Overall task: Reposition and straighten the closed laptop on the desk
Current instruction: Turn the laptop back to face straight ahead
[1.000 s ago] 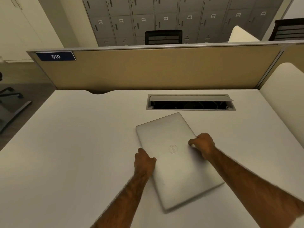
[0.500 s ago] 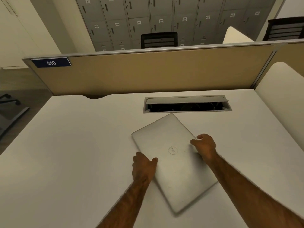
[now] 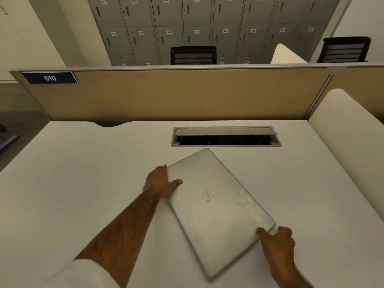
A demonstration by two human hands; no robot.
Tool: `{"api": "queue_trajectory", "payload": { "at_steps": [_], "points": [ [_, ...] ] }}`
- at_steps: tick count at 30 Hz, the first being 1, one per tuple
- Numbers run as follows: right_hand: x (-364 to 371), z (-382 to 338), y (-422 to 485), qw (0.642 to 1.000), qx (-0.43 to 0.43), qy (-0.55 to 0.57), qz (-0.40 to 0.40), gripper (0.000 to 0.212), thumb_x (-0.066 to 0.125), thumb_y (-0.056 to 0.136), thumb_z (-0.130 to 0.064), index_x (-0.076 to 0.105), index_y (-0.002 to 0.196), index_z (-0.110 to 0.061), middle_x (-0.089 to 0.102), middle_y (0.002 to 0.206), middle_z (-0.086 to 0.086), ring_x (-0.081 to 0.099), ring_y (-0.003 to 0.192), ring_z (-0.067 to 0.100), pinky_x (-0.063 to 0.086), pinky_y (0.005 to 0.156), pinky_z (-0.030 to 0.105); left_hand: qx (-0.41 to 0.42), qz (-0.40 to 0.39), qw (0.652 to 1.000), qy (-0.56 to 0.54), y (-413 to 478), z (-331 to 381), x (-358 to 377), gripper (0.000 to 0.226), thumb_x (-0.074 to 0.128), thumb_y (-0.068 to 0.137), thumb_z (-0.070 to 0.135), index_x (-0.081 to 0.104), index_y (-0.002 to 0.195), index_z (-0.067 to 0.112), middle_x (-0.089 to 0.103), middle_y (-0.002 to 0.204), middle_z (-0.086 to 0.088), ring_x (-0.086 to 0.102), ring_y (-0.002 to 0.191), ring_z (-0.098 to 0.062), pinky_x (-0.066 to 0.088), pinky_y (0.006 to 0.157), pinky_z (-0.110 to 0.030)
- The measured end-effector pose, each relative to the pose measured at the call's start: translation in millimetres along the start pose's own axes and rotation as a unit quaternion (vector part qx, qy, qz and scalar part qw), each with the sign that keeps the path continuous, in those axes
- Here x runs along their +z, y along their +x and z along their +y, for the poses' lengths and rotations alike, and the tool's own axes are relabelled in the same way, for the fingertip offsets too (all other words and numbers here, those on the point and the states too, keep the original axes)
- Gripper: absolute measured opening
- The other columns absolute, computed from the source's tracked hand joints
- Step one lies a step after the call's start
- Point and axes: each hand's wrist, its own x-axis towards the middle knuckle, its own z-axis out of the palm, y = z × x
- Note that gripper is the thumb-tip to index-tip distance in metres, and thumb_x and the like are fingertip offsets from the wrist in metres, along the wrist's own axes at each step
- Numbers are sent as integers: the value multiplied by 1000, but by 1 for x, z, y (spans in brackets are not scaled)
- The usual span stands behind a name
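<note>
Head view: closed laptop [image 3: 216,206] lay skewed on the desk [image 3: 83,183], just before the cable tray [image 3: 225,136]. Your left hand [image 3: 160,182] clasped its far-left corner, thumb on the lid. Your right hand [image 3: 277,239] pinched the near-right corner, grip closed on the edge

Silver laptop [image 3: 216,206] on a white desk [image 3: 83,173].
Tan divider [image 3: 176,94] at twelve o'clock; navy label [image 3: 49,77] at ten; grey lockers [image 3: 197,23] beyond.

Bare desk [image 3: 83,183] open left and right of laptop [image 3: 218,208]; open cable tray [image 3: 226,136] just behind its far corner.
</note>
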Motion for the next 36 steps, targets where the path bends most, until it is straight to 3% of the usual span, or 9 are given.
{"api": "queue_trajectory", "payload": {
  "at_steps": [4, 6, 11, 17, 21, 27, 32, 36],
  "points": [
    [14, 7, -17, 986, 61, 141, -69, 59, 74, 85, -17, 40, 132, -4, 56, 125, 22, 62, 105, 41, 60, 70, 46, 39, -3, 999, -19, 8, 8, 0, 92, 59, 86, 61, 26, 156, 12, 39, 156, -11, 39, 142, -29, 30, 117, -38],
    [22, 7, -24, 977, 82, 179, -87, 48, 73, 85, -16, 44, 122, -6, 57, 122, 19, 63, 108, 40, 61, 71, 46, 40, -16, 998, -38, 13, 12, 0, 91, 62, 86, 57, 25, 157, 13, 37, 157, -10, 37, 143, -29, 30, 117, -38],
    [32, 3, -31, 970, 93, 209, -80, 53, 72, 83, -21, 48, 128, -8, 54, 132, 19, 63, 106, 40, 61, 82, 54, 23, -35, 999, -32, 21, 13, -3, 85, 64, 87, 53, 31, 154, 13, 39, 154, -12, 38, 141, -32, 32, 116, -41],
    [29, -1, -21, 982, 74, 169, -50, 64, 76, 80, -25, 46, 133, -7, 50, 134, 21, 58, 111, 44, 55, 94, 60, -5, -18, 999, -27, 17, 13, -6, 66, 63, 84, 52, 52, 137, 15, 53, 138, -13, 51, 126, -34, 44, 107, -41],
    [17, -10, 0, 991, 28, 125, -38, 62, 76, 77, -27, 54, 132, -6, 55, 130, 22, 61, 110, 44, 55, 96, 57, -34, 1, 997, -72, 2, 8, -3, 53, 62, 81, 51, 65, 122, 18, 63, 123, -10, 60, 114, -34, 50, 99, -42],
    [4, -27, 31, 997, -38, 57, -47, 62, 74, 77, -28, 56, 132, -6, 56, 130, 21, 60, 114, 42, 55, 99, 52, -94, 14, 983, -158, -22, -1, 8, 60, 53, 75, 55, 68, 120, 18, 62, 120, -10, 60, 111, -33, 52, 97, -43],
    [3, -41, 50, 995, -77, 12, -69, 61, 74, 75, -27, 56, 131, -9, 54, 130, 19, 59, 115, 38, 55, 98, 51, -142, 49, 970, -190, -43, -9, 18, 56, 51, 72, 51, 69, 112, 17, 57, 115, -7, 52, 94, -25, 46, 81, -36],
    [4, -52, 65, 991, -102, -15, -90, 65, 77, 75, -25, 54, 133, -8, 55, 133, 19, 59, 118, 39, 55, 99, 52, -155, 58, 965, -202, -60, -11, 21, 57, 49, 69, 52, 69, 108, 15, 60, 113, -7, 59, 95, -28, 52, 81, -38]
  ]
}}
